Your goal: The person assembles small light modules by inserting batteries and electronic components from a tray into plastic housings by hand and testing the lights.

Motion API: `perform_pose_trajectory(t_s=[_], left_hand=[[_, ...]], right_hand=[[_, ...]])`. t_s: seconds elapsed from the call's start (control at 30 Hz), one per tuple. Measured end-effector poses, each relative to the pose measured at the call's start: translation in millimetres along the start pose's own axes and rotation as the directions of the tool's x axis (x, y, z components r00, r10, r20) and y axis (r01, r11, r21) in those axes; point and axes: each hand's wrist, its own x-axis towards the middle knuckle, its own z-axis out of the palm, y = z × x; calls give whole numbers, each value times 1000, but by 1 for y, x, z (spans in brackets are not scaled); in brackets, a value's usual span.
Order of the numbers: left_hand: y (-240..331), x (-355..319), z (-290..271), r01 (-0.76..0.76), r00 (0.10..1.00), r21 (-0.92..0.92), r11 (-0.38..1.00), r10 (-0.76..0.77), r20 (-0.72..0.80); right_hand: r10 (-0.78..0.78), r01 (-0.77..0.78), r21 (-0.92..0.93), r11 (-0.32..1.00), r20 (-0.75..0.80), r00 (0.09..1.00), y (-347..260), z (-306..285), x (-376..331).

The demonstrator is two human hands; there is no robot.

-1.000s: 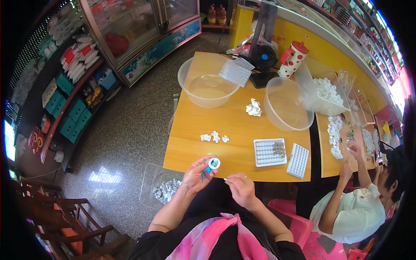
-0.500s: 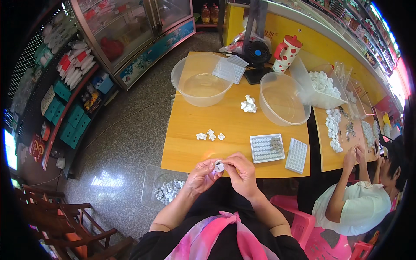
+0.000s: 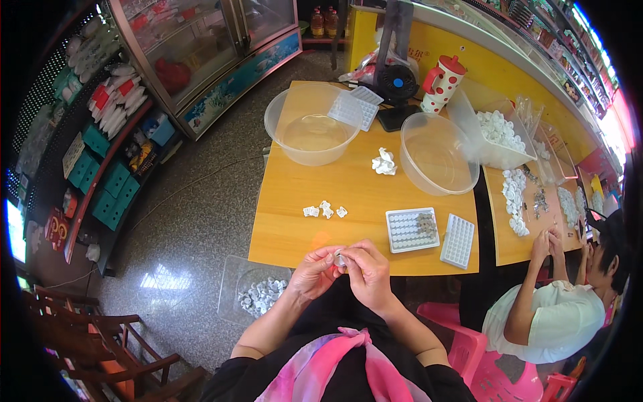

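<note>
At the near edge of the wooden table [image 3: 295, 234], my left hand [image 3: 313, 273] pinches a small white plastic part [image 3: 339, 259]. My right hand [image 3: 368, 271] closes on the same part from the other side, its fingers covering much of it. Beyond my hands lie several loose white parts [image 3: 326, 209], with a small white pile [image 3: 384, 162] farther back. To the right rests a white compartment tray [image 3: 395, 247] with small greyish pieces in its right side. A second white tray [image 3: 458, 241] is beside it.
Two clear plastic bowls [image 3: 311, 158] [image 3: 439, 186] stand at the back, near a black fan [image 3: 398, 82] and a red-dotted tumbler [image 3: 442, 84]. A clear bin [image 3: 231, 295] of white parts sits low at left. At right, a co-worker [image 3: 549, 308] handles parts at another table.
My right hand's fingers have closed further over the white part, hiding more of it. Both hands stay nearly in place.
</note>
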Motion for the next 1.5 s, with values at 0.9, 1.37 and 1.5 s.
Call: perform_pose_trajectory(t_s=[0.9,1.37,1.5], left_hand=[[4,-5,22,15,983,612,791,99,-153],[2,-8,22,29,975,650,759,123,-186],[-2,-6,24,13,962,704,710,183,-203]], right_hand=[[475,-406,572,713,31,879,20,-2,-17],[342,-330,235,914,-10,940,15,-3,-16],[439,-421,248,872,-19,898,23,3,-19]])
